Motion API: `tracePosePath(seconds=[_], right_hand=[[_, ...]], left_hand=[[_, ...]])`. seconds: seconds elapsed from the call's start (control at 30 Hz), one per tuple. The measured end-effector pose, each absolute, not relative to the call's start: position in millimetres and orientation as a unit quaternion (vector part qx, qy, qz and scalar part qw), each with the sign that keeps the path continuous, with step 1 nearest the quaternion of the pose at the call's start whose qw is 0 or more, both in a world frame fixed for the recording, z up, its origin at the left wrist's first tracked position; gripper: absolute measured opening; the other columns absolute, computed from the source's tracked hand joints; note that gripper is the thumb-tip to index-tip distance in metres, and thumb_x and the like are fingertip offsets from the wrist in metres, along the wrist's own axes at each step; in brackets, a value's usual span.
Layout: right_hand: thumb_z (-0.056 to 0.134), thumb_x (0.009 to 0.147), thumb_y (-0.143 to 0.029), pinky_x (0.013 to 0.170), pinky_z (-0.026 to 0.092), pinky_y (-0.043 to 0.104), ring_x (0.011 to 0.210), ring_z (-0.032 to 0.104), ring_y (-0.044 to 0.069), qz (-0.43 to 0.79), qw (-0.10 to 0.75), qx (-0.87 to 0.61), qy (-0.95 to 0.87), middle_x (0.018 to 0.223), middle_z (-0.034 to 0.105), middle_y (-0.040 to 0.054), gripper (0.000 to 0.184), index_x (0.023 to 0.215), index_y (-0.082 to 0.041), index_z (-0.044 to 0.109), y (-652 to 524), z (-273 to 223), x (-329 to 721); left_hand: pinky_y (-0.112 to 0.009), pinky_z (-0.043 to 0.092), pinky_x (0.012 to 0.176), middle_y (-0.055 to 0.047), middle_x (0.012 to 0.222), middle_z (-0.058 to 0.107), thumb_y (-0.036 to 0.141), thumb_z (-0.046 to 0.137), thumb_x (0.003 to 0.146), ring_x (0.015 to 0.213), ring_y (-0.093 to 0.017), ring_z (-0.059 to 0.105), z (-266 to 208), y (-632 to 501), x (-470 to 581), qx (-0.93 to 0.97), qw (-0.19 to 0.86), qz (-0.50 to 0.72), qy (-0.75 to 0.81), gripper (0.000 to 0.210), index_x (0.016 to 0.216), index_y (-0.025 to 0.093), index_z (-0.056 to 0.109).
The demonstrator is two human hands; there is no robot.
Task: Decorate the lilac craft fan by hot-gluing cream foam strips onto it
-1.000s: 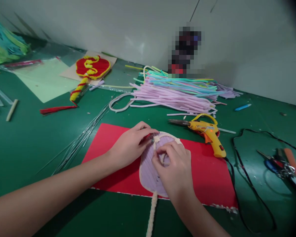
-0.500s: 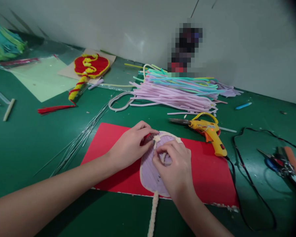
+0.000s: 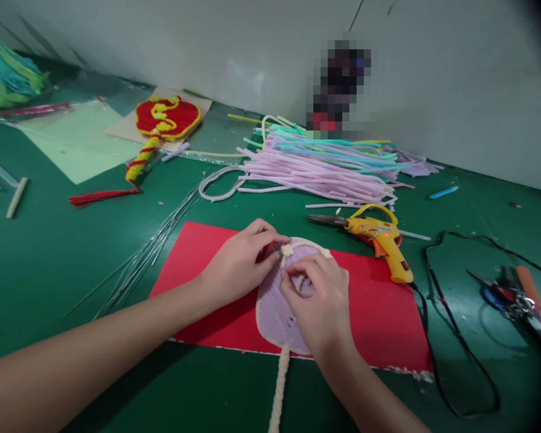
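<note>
A lilac round fan (image 3: 273, 316) with a cream edge lies on a red board (image 3: 379, 313), its braided cream handle (image 3: 279, 385) reaching toward me. My left hand (image 3: 241, 258) rests at the fan's upper left, thumb and forefinger closed round a small cream flower shape (image 3: 288, 250) on a cream pipe cleaner. Just below it, the thumb and forefinger of my right hand (image 3: 324, 294) pinch that pipe cleaner over the fan's face. A second cream flower (image 3: 326, 253) sits on the upper right rim. A curled cream piece (image 3: 301, 285) is partly hidden under my right hand.
A yellow hot glue gun (image 3: 385, 237) with a lit orange light lies at the board's back right, its black cord (image 3: 460, 337) looping right. Pliers (image 3: 327, 220), a pile of pipe cleaners (image 3: 315, 171), thin wires (image 3: 148, 246) and a red-and-yellow fan (image 3: 184, 120) lie around.
Both hands keep nearly the same place and grip on the fan. The view has shifted very slightly.
</note>
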State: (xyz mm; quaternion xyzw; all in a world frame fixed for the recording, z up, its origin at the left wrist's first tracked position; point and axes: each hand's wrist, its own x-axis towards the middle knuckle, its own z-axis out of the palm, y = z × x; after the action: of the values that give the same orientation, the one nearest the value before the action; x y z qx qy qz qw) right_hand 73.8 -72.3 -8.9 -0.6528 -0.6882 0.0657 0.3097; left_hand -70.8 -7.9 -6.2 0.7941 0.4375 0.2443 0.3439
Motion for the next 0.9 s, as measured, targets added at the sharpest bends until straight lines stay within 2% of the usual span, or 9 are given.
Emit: tracePosePath(seconds=[0.43, 0.9], right_hand=[[0.058, 0.077, -0.020, 0.074, 0.033, 0.034, 0.078, 0.055, 0.019, 0.070, 0.306, -0.654, -0.688, 0.073, 0.062, 0.0009, 0.009, 0.068, -0.020, 0.059, -72.8, -7.9, 73.2], [0.058, 0.077, -0.018, 0.074, 0.032, 0.033, 0.079, 0.054, 0.018, 0.069, 0.293, -0.660, -0.689, 0.074, 0.062, 0.0001, 0.007, 0.070, -0.021, 0.059, -73.4, -7.8, 72.3]], left_hand=[[-0.028, 0.049, 0.076, -0.002, 0.104, 0.052, 0.016, 0.054, 0.083, 0.088, -0.013, 0.057, -5.5, -10.2, -69.4, 0.793, 0.340, 0.241, 0.443, 0.025, 0.107, 0.021, 0.060], [-0.030, 0.049, 0.083, -0.004, 0.105, 0.052, 0.018, 0.046, 0.089, 0.093, -0.015, 0.056, -7.7, -13.1, -69.9, 0.808, 0.325, 0.254, 0.421, 0.024, 0.109, 0.021, 0.058]])
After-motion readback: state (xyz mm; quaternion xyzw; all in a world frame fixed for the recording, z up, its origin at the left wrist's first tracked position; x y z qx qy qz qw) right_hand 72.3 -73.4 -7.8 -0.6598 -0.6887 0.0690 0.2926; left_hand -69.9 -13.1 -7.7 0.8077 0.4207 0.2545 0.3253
